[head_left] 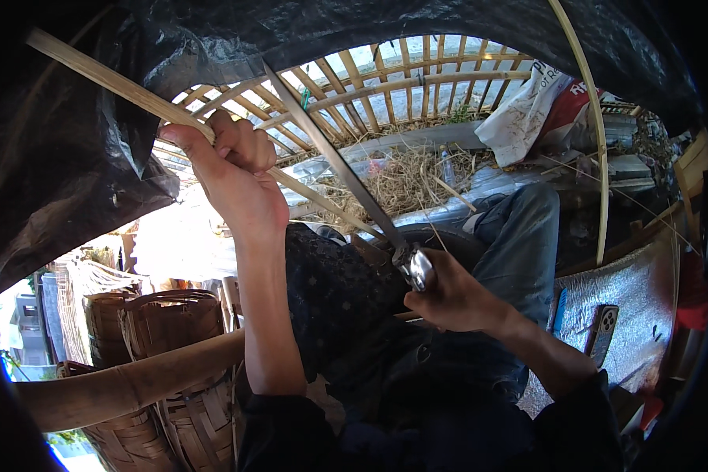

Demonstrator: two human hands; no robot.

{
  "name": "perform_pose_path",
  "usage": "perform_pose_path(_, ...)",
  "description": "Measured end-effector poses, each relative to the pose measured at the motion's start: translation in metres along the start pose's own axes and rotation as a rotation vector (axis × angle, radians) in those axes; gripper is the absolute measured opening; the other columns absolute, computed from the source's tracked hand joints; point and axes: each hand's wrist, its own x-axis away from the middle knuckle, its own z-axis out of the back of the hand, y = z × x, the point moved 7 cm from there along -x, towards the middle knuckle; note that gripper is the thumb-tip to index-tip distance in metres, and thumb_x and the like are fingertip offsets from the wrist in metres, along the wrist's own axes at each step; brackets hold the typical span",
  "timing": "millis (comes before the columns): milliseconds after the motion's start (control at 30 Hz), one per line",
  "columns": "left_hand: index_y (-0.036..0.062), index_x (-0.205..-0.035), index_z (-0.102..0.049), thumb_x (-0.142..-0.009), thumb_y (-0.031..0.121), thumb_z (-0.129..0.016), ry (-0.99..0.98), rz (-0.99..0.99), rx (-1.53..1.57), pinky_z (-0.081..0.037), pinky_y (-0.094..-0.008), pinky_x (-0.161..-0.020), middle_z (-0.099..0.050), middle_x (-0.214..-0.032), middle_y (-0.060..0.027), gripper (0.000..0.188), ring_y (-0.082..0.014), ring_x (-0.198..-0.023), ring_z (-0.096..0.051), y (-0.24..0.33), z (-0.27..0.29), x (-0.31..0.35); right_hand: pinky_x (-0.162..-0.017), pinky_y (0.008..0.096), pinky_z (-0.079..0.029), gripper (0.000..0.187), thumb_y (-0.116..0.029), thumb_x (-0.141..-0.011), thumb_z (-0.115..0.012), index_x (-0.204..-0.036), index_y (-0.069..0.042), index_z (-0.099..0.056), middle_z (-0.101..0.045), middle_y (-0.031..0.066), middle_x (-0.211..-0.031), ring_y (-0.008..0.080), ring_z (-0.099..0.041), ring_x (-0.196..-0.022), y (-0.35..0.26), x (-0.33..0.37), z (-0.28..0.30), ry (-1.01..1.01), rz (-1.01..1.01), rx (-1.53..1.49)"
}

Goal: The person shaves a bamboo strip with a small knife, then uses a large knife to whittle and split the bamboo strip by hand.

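Observation:
My left hand [244, 177] is raised and closed around a long, pale bamboo strip [110, 77]. The strip slants from the upper left, through the fist, down toward my lap. Its lower end comes close to the machete near its handle; whether they touch I cannot tell. In my right hand [464, 297] I grip the machete by its shiny metal handle, above my jeans-clad legs [519, 244]. The long, narrow machete blade [334, 161] points up and to the left, its tip near the black plastic sheet [236, 39] overhead.
Woven baskets [169, 324] stand at the left behind a thick bamboo pole [134, 385]. Ahead are a bamboo slat fence [401, 82], loose shavings [401, 193] and a white-red sack [519, 118]. At right, another bamboo strip [594, 134] stands near a phone [602, 334] on a silvery mat [641, 315].

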Motion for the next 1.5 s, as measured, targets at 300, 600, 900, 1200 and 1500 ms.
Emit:
perform_pose_path(300,0.0159,-0.060,-0.020,-0.090,0.064,-0.031,0.050,0.026,-0.005,-0.009,-0.0264,-0.047,-0.011,-0.053,0.0055,0.057,-0.0073,-0.050,-0.008,-0.002,0.010,-0.005,-0.048,0.0296,-0.046,0.021,-0.008,-0.073,-0.057,-0.086,0.006,-0.050,-0.056,0.0092,-0.059,0.0172,-0.058,-0.050,0.013,-0.004,0.005,0.041,0.023,0.149)
perform_pose_path(600,0.0163,-0.060,-0.021,-0.090,0.063,-0.031,0.045,0.020,-0.050,-0.009,-0.0261,-0.046,-0.011,-0.053,0.0056,0.056,-0.0069,-0.050,-0.008,-0.004,0.000,-0.002,-0.049,0.0334,-0.047,0.018,-0.009,-0.071,-0.057,-0.083,0.003,-0.052,-0.058,0.0113,-0.060,0.0202,-0.059,-0.050,0.098,-0.013,-0.013,-0.117,-0.225,0.126)
perform_pose_path(900,0.0156,-0.060,-0.021,-0.090,0.064,-0.031,0.013,0.009,-0.014,-0.008,-0.0271,-0.046,-0.011,-0.053,0.0054,0.057,-0.0075,-0.050,-0.008,0.000,0.004,-0.008,-0.059,0.0373,-0.046,0.025,-0.012,-0.070,-0.059,-0.089,0.005,-0.053,-0.058,0.0174,-0.065,0.0285,-0.062,-0.062,-0.011,-0.008,0.007,0.110,0.109,0.204)
perform_pose_path(1200,0.0148,-0.061,-0.023,-0.091,0.059,-0.034,-0.055,0.028,0.051,-0.011,-0.0261,-0.046,-0.012,-0.053,0.0045,0.054,-0.0075,-0.049,-0.010,-0.001,0.001,-0.001,-0.045,0.0321,-0.044,0.021,-0.008,-0.071,-0.057,-0.086,0.005,-0.051,-0.055,0.0102,-0.059,0.0185,-0.056,-0.048,0.124,-0.015,-0.001,0.002,-0.243,0.306)
perform_pose_path(1500,0.0127,-0.067,-0.037,-0.093,0.048,-0.045,-0.099,0.184,0.011,-0.027,-0.0235,-0.052,-0.029,-0.061,0.0029,0.045,-0.0068,-0.057,-0.029,-0.018,0.001,-0.004,-0.063,0.0365,-0.048,0.031,-0.014,-0.070,-0.059,-0.093,0.006,-0.055,-0.061,0.0185,-0.073,0.0287,-0.063,-0.069,0.129,-0.008,0.006,-0.038,-0.407,0.248)
